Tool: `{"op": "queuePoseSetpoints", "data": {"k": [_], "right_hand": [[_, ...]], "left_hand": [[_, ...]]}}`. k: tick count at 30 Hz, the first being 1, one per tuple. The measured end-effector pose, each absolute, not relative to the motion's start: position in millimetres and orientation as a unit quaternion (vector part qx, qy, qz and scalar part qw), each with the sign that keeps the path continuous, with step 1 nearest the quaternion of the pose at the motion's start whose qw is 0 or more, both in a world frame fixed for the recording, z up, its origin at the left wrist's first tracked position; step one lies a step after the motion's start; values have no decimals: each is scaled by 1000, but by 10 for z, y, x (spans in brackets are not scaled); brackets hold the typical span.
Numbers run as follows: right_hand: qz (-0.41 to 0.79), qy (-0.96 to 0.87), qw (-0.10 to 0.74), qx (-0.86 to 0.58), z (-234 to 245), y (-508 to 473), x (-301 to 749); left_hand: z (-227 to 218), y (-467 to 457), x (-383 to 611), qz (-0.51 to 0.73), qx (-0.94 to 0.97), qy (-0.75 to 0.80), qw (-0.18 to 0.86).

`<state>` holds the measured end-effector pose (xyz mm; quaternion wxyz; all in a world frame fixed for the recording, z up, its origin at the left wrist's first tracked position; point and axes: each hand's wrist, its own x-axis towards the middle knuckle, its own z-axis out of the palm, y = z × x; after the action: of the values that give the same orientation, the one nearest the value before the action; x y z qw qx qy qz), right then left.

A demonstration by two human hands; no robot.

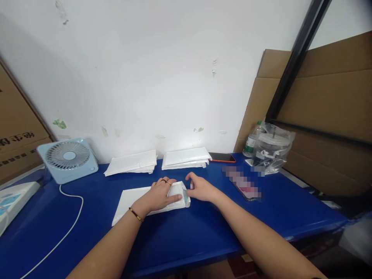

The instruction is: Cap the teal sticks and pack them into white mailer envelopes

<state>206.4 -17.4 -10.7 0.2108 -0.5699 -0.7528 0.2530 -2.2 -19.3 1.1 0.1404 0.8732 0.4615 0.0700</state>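
Observation:
A white padded envelope [128,201] lies flat on the blue table [180,236] in front of me. My left hand [159,195] rests palm down on its right half, fingers stretched out and pressing the bulging end. My right hand [200,188] touches the envelope's right edge with its fingertips, fingers loosely curled around the end where something pale green shows inside. Rings sit on my left fingers and a thin bracelet on that wrist.
Two stacks of white envelopes [132,162] [186,158] lie by the wall. A phone [222,157] and a second blurred phone [242,183] lie to the right. A light-blue fan [67,158] stands left with its cable. A plastic bag with a bottle [269,147] and cardboard boxes [328,116] stand right.

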Motion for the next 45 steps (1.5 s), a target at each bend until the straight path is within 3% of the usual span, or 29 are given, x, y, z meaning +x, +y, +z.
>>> {"op": "queuePoseSetpoints", "data": {"k": [3,7,17,22,25,35,37,40,45], "right_hand": [[191,-768,114,-600,-103,-197,2081],[199,-754,101,-617,-88,-152,2066],[269,-759,318,-501,-136,-178,1919],[373,-687,393,-484,-131,-167,1961],[375,-668,441,-468,-145,-150,1933],[411,-671,487,-379,-73,-192,1936],[374,-681,510,-369,-40,-207,2006],[209,-705,568,-370,1,-228,2102],[9,-798,539,-271,17,-288,2066]], "left_hand": [[1,-164,-12,84,863,481,133],[-38,-132,32,102,849,496,149],[-36,-105,62,180,806,524,209],[48,-70,21,244,783,527,222],[69,-71,17,257,789,512,220],[119,-101,-5,285,721,486,403],[169,-121,-40,302,677,486,462],[259,-142,-113,326,621,489,519],[372,-156,-209,356,580,466,565]]}}
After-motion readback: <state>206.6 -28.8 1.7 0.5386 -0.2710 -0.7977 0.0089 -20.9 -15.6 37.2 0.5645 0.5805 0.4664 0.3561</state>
